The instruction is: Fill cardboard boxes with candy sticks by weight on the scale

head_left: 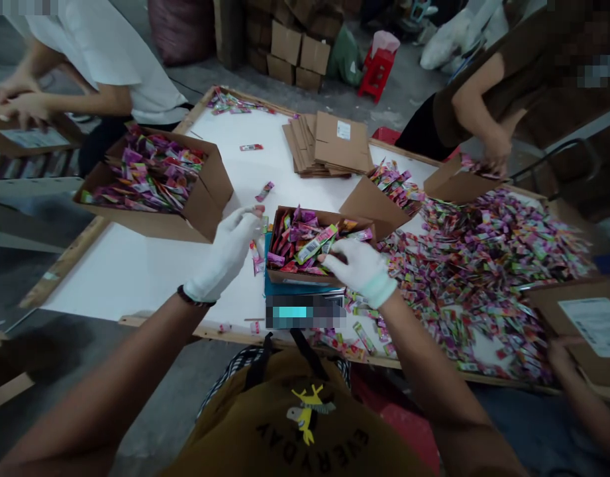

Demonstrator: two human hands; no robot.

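A small cardboard box (318, 275) full of shiny pink, purple and green packets stands on a teal-topped scale (279, 289) in front of me. My right hand (357, 266), in a white glove with bare fingertips, is over the box's right side. Its fingers are closed at the edge of a green-and-white packet (316, 244) lying on top of the heap. Left of the box my gloved left hand (226, 248) hovers above the white table, fingers stretched forward and nothing visible in them. A loose packet (265, 191) lies beyond it.
A larger filled box (155, 222) stands at the left, flattened cardboard (342, 142) at the back. Loose packets (483, 265) heap across the right, beside a tilted box (379, 202). Co-workers handle boxes at the left, back right (454, 182) and right edge (577, 331).
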